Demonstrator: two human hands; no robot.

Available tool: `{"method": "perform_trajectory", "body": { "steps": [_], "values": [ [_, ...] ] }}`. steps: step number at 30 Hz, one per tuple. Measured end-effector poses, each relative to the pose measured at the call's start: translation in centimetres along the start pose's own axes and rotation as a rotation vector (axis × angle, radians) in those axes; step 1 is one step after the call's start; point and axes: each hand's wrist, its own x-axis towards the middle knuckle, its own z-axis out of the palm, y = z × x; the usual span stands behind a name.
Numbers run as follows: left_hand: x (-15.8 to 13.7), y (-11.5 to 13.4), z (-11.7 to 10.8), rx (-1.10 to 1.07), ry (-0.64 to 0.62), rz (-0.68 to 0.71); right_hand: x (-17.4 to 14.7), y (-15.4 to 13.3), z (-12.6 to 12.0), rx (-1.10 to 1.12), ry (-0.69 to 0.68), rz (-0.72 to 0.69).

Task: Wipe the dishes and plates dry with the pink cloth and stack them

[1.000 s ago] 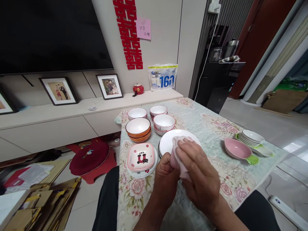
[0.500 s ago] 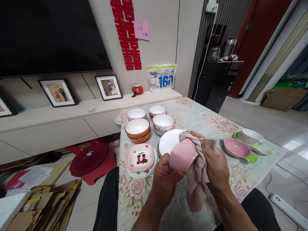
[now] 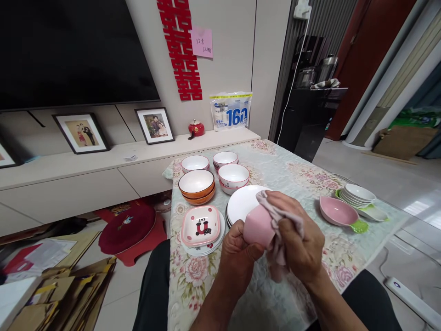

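Note:
My left hand [image 3: 239,250] grips a pink bowl [image 3: 257,226] by its lower edge, thumb and fingers closed around the rim. My right hand [image 3: 299,234] clutches a pale mauve cloth [image 3: 269,204] and presses it on the bowl's right side. The bowl is tilted with its outside facing me, so its inside is hidden. Right behind it lies a stack of white plates [image 3: 239,204]. To the left, a square pink-rimmed cat dish [image 3: 200,226] rests on patterned plates.
Orange bowls [image 3: 196,184] and white red-rimmed bowls [image 3: 234,174] stand at the table's back left. A pink leaf-shaped dish [image 3: 339,211] and stacked small white bowls [image 3: 360,193] sit at the right. A flowered cloth [image 3: 196,271] covers the table.
My right hand has moved left and farther over the bowl, drawing the cloth along. The cloth's hanging end has swung up and is blurred. My left hand holds the bowl nearly still.

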Motion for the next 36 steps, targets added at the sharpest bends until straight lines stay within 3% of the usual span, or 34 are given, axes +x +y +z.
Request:
{"method": "perform_trajectory", "body": {
  "steps": [4,6,14,17,21,24,31,36],
  "values": [
    [0.1,0.1,-0.1,-0.057,-0.002,0.037,0.6,0.7,0.0,0.372,0.1,0.443],
    [0.0,0.1,-0.1,-0.071,-0.012,0.042,0.7,0.7,0.2,0.465,0.105,0.568],
    [-0.5,-0.3,0.6,-0.085,-0.072,-0.097,0.8,1.5,-0.4,0.385,0.278,0.596],
    [-0.5,0.1,0.6,-0.075,-0.096,-0.136,0.9,1.5,-1.5,0.23,0.194,0.523],
    [-0.3,0.8,-0.2,0.062,-0.162,-0.207,1.0,1.3,-2.6,0.023,-0.017,0.308],
    [-0.3,0.8,-1.0,0.175,-0.165,-0.221,1.1,1.1,-2.9,-0.069,-0.093,0.151],
    [-0.3,0.2,-0.7,0.184,-0.031,-0.061,0.7,-0.6,-1.5,-0.288,-0.133,-0.205],
    [-0.3,1.1,0.6,0.101,0.102,-0.044,-0.2,-2.1,0.4,-0.432,-0.285,-0.447]
  ]
}}
